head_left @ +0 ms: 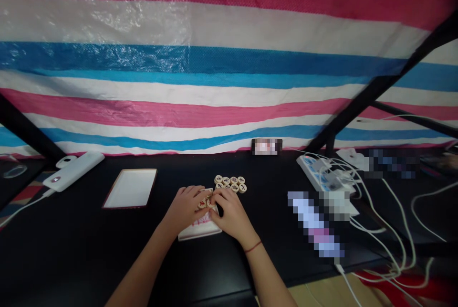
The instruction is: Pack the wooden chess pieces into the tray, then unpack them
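Observation:
Both hands meet over a shallow white box (pixel 200 237) with pink markings inside. Round wooden Chinese chess pieces (pixel 202 204) with red characters show between my fingers in the box. My left hand (pixel 186 207) curls around these pieces from the left, its fingertips on them. From the right, my right hand (pixel 232 215) pinches at the same pieces with thumb and fingers, a thin red cord on its wrist. Just beyond the right hand, several chess pieces with dark characters (pixel 234 183) lie in two rows on the black table. The fingers partly hide the box's far end.
A white box lid (pixel 130 188) lies to the left. Farther left is a white power strip (pixel 73 172) with a cable. On the right are a blurred-out phone-like object (pixel 315 226), another power strip (pixel 315 173) and tangled white cables (pixel 397 206). Striped sheeting (pixel 214 82) hangs behind.

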`<state>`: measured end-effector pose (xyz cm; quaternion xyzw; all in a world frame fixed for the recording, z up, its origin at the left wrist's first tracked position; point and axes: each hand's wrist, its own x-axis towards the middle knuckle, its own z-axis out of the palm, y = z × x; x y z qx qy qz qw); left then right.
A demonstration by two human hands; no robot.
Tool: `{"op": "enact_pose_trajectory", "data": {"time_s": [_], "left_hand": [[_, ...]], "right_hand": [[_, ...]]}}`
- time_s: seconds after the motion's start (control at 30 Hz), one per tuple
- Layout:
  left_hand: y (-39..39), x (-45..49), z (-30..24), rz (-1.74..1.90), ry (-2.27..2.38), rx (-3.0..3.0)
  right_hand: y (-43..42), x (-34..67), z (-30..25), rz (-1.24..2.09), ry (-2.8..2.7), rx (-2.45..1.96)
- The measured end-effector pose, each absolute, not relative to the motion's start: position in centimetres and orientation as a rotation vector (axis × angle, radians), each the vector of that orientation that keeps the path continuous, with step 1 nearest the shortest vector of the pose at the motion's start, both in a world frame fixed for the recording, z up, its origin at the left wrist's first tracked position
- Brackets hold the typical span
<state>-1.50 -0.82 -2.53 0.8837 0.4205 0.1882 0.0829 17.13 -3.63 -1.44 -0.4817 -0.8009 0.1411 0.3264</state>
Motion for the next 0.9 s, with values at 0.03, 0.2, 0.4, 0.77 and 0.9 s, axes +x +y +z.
{"op": "enact_pose_trajectory", "data": {"time_s": [0.03, 0.2, 0.4, 0.77, 0.9], "left_hand": [[-0.8, -1.5, -2.5, 0.553, 1.26, 2.639], [-0.7, -1.6, -2.6, 0.524, 1.25, 2.63], [-0.6, -1.9, -2.1, 0.506, 1.243, 2.562], [-0.2, -5.0, -1.6, 0.839, 1.333, 2.312], [0.2, -5.4, -1.9, 0.837, 1.327, 2.216]], "right_hand": [[-3.6, 17.1, -1.4, 0.37, -2.102, -1.271], [-3.4, 17.0, -1.5, 0.366, -2.104, -1.265], [-3.7, 17.2, -1.2, 0.463, -2.032, -1.186], [-2.6, 19.5, -2.6, 0.348, -1.614, -1.328], [-0.9, 19.1, -1.7, 0.18, -1.694, -1.506]]}}
